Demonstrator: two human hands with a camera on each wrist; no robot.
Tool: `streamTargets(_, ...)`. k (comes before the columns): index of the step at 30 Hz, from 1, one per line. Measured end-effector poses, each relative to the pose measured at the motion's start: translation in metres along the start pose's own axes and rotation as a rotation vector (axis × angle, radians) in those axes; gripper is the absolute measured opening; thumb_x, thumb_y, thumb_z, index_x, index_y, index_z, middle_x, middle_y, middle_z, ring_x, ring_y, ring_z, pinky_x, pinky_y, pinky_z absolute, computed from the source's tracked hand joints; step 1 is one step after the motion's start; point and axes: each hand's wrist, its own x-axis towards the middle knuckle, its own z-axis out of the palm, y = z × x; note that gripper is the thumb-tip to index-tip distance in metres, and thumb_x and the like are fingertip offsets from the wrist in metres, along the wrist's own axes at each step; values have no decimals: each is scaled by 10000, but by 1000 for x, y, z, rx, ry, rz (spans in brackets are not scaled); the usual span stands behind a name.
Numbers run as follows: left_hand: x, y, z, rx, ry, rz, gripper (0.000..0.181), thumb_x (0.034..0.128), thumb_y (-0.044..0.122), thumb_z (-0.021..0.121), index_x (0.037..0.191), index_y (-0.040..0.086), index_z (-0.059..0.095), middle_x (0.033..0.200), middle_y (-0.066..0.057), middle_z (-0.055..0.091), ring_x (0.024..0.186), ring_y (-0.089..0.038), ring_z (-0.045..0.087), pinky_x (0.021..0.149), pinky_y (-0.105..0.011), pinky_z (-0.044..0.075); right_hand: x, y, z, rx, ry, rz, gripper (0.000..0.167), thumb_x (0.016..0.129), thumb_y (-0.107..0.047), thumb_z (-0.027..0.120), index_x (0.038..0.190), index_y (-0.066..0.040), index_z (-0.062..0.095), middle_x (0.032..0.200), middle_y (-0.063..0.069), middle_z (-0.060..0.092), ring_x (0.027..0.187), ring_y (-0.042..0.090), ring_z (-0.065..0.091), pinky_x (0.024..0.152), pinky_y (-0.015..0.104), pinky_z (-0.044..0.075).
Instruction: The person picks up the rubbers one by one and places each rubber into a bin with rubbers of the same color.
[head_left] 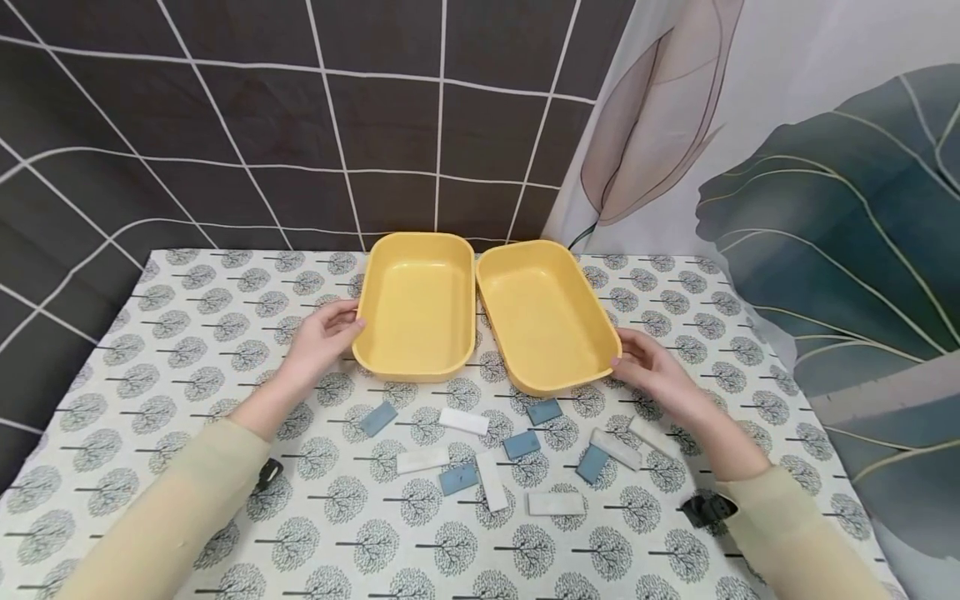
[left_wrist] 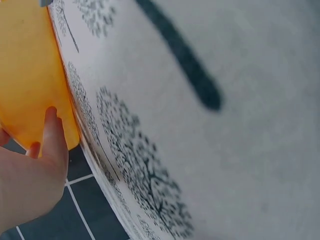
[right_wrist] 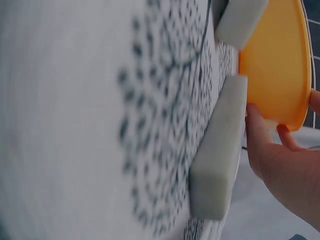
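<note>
Two yellow plastic bins stand side by side on the table, their near ends slightly apart and nothing inside. My left hand (head_left: 321, 335) holds the left bin (head_left: 417, 321) by its left side, thumb near the rim. Angled outward, the right bin (head_left: 551, 321) has my right hand (head_left: 658, 373) gripping its near right corner. In the right wrist view, the thumb (right_wrist: 257, 127) touches the bin's outer wall (right_wrist: 277, 70). Several small rectangular blocks lie scattered in front of the bins, some blue (head_left: 522, 445) and some white (head_left: 556, 503).
A tree-patterned cloth (head_left: 187, 375) covers the table. Close to my right hand lie a white block (head_left: 654, 437) and another white block (head_left: 616, 449) that overlaps a blue block (head_left: 592, 464). Behind the table hang a dark gridded cloth (head_left: 390, 117) and a leaf-print curtain (head_left: 825, 250).
</note>
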Motion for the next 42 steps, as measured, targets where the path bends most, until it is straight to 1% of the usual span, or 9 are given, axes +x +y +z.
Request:
streamTargets(4, 2, 1, 4, 39, 12, 14, 582, 1070, 191, 610, 1596, 30, 420, 1531, -265, 510, 1401, -390, 538, 980, -154, 579, 0, -2, 9, 40, 24, 33, 720, 1014, -79, 639, 1596, 115, 262, 1547, 364, 444, 1117, -61, 625, 1001, 91, 535)
streamTargets(8, 4, 1, 7, 41, 11, 27, 562, 1066, 157, 607, 1576, -1, 430, 1528, -274, 513, 1414, -410, 529, 1180, -389, 525, -1, -7, 20, 88, 59, 103, 788, 1004, -98, 675, 1623, 84, 223, 1574, 328, 431, 1113, -40, 621, 1007, 94, 539)
streamTargets(11, 6, 1, 9, 52, 16, 36, 553, 1058, 139, 617, 1556, -26, 443, 1526, -288, 516, 1428, -428, 519, 1269, -497, 422, -2, -10, 28, 202, 76, 154, 825, 997, -105, 697, 1644, 34, 205, 1561, 248, 444, 1153, 23, 631, 1054, 138, 541)
streamTargets(15, 6, 0, 10, 65, 18, 35, 554, 1052, 144, 633, 1545, -33, 455, 1519, -296, 519, 1430, -444, 515, 1274, -511, 414, -3, -10, 34, 314, 89, 180, 832, 991, -88, 708, 1654, -19, 209, 1486, 118, 467, 1190, 78, 630, 1097, 191, 537)
streamTargets(17, 6, 0, 11, 70, 14, 35, 555, 1051, 151, 636, 1544, -32, 458, 1515, -292, 524, 1424, -441, 522, 1264, -506, 428, -3, -11, 35, 314, 90, 187, 831, 993, -87, 703, 1656, -27, 206, 1470, 91, 471, 1180, 65, 630, 1096, 188, 536)
streamTargets(25, 6, 2, 19, 78, -2, 39, 535, 1055, 152, 634, 1534, -18, 470, 1516, -283, 543, 1411, -433, 554, 1205, -462, 495, -8, -12, 29, 322, 93, 194, 830, 989, -67, 700, 1652, -14, 204, 1462, 120, 456, 1175, 99, 630, 1102, 230, 548)
streamTargets(32, 7, 6, 26, 72, -31, 62, 533, 1046, 151, 645, 1516, -35, 477, 1491, -279, 570, 1364, -412, 594, 1076, -189, 550, -10, -10, 23, 226, 119, 159, 778, 994, -33, 671, 1623, 69, 224, 1417, 155, 504, 1100, 48, 652, 1033, 206, 587)
streamTargets(34, 7, 6, 26, 65, -37, 66, 543, 1040, 140, 651, 1520, -39, 470, 1496, -280, 566, 1363, -413, 592, 1061, -160, 545, -10, -9, 22, 212, 119, 151, 771, 994, -27, 665, 1618, 82, 225, 1417, 161, 511, 1099, 42, 652, 1029, 195, 585)
streamTargets(42, 2, 4, 25, 32, -85, 66, 651, 997, 71, 678, 1579, -18, 400, 1567, -267, 506, 1425, -421, 540, 1230, -450, 467, -13, -11, 24, 228, 125, 152, 773, 993, -28, 671, 1620, 69, 230, 1391, 128, 517, 1120, 64, 646, 1038, 192, 580)
